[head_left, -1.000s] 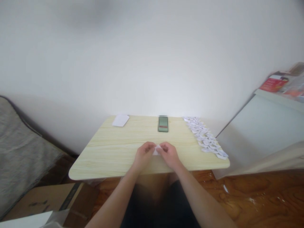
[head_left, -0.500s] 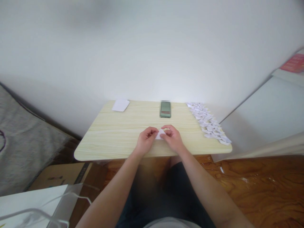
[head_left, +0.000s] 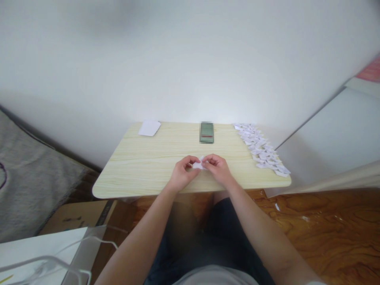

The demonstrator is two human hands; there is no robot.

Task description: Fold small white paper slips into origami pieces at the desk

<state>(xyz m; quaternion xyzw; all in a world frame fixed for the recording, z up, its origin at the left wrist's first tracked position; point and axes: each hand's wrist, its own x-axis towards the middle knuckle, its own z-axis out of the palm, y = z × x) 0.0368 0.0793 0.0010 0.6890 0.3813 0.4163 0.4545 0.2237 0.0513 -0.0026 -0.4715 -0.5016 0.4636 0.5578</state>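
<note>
Over the front middle of the pale wooden table (head_left: 142,166), a small folded piece of white paper (head_left: 198,165) is held between both my hands. My left hand (head_left: 184,173) pinches its left side with thumb and fingers. On the right side, the thumb and fingertips of my right hand (head_left: 217,168) close on the paper's upper right part. My fingers cover much of the paper, so its full shape is hidden.
Many folded white paper pieces (head_left: 261,148) lie in overlapping rows along the table's right side. White paper sheets (head_left: 149,128) lie at the back left. A blurred green flat object (head_left: 207,132) lies at the back middle, near the wall (head_left: 190,63). A cardboard box (head_left: 77,215) stands lower left.
The pointed top of the folded paper has come down between my fingers, and it now looks flatter. Both hands have shifted their grip slightly; the view has tilted a little.
</note>
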